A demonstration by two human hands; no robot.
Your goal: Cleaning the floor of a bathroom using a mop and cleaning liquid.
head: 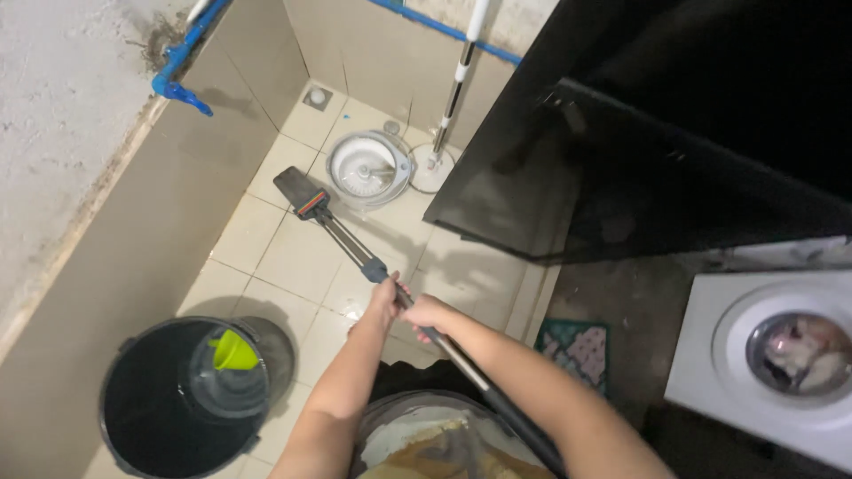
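Note:
Both my hands grip the long metal handle of a flat mop (355, 250). My left hand (384, 300) holds it higher toward the head, and my right hand (428, 315) sits just behind it on the shaft. The dark rectangular mop head (298, 192) rests on the pale tiled floor (266, 257), beside a round grey spin-mop bucket (367, 167). The handle runs down past my arms to the bottom of the view.
A large black bucket (151, 417) holding water and a green scoop (235, 352) stands at lower left. A second mop (453, 98) leans on the back wall. A blue pipe and tap (177, 80) run along the left wall. A white washing machine (781, 355) sits right; a dark door (674, 133) is above it.

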